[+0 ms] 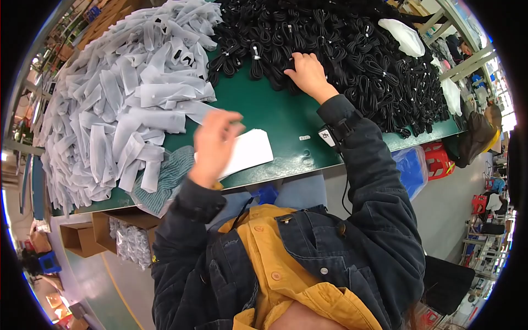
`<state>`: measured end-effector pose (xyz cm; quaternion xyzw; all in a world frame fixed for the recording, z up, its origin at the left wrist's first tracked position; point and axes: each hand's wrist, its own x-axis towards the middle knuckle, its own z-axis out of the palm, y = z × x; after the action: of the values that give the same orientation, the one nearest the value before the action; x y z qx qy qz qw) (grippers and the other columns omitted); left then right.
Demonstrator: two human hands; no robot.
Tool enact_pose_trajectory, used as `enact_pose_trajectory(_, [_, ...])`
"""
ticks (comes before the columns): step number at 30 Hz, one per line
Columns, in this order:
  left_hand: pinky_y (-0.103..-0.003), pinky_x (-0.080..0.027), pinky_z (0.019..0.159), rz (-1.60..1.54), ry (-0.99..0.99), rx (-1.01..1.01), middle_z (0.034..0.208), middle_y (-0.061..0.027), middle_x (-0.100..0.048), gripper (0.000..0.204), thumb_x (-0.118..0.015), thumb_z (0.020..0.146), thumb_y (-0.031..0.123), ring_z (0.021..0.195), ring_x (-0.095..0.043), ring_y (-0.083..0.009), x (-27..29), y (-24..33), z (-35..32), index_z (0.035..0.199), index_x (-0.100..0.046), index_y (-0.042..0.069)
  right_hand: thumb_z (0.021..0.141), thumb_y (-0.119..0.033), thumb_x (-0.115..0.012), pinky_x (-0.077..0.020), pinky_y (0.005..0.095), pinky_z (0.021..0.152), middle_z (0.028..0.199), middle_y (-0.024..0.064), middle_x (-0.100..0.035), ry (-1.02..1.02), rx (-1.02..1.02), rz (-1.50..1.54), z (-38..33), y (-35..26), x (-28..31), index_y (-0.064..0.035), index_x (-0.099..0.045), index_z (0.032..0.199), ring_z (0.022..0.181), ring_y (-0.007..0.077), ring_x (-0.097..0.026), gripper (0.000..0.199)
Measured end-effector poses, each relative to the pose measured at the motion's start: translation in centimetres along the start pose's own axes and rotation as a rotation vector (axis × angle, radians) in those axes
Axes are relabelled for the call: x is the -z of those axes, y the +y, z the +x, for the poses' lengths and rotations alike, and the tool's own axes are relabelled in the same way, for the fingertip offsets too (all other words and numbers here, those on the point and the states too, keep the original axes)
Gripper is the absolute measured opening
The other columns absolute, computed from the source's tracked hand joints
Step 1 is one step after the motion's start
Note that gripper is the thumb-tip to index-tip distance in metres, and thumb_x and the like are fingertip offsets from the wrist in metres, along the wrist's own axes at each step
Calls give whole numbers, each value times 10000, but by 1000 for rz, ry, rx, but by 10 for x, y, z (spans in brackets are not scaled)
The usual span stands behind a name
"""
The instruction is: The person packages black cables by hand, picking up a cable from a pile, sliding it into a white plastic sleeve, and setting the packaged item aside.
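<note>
Black cables (357, 60): bundled cords heaped from top centre to upper right of the frame, on the green table (286, 116).
Right hand (309, 76): at the lower edge of that heap, upper centre — fingertips down among the cords; whether they pinch one, I cannot tell.
Left hand (213, 146): blurred, left of centre, fingers bent, well apart from the cords; whether it pinches anything, I cannot tell.
White paper (254, 149): mid-frame, partly hidden by the left hand.
Frosted bags (126, 82): piled across the upper left.
Writing: small sticker (304, 138) right of centre, marks too small to read; white tag (326, 137) beside the right sleeve (352, 129) — bold dark print.
</note>
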<state>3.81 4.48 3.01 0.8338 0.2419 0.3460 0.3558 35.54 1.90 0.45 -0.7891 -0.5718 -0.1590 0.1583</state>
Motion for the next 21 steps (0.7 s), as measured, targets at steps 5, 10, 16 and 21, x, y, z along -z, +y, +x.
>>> enact_pose_trajectory(5, [-367,-482,678,193,-104,-194,896,-102,-586,126,-713,829,61,786,-606,-295,-49,-9,-31,926,-634,42,853,-174,-683,-529,404,802,987,183,-677,-22,-224,141,-34,-3,-4,24,-620,1181,890,317,-655,388])
enact_pose_trajectory(10, [-410,-464,706,243,-99,-181,875,-120,-587,120,-707,823,62,753,-573,-346,-51,-17,-38,859,-600,18,882,-86,-625,-513,318,705,921,145,-643,-1,-312,776,-76,-28,40,27,-606,1201,809,205,-645,340])
enact_pose_trajectory(16, [-411,-453,749,60,-99,49,848,-97,-592,95,-694,829,66,802,-584,-312,-51,-8,-39,863,-613,32,844,-1,-631,-484,300,624,913,98,-567,14,93,720,-140,-55,73,-12,-597,1233,722,217,-609,391])
enact_pose_trajectory(21, [-390,-469,697,-133,-120,176,844,-109,-593,39,-642,864,38,765,-593,-302,-46,-6,-37,861,-609,16,773,19,-675,-492,333,605,929,94,-554,8,268,615,-165,-62,81,-46,-599,1263,697,260,-589,500])
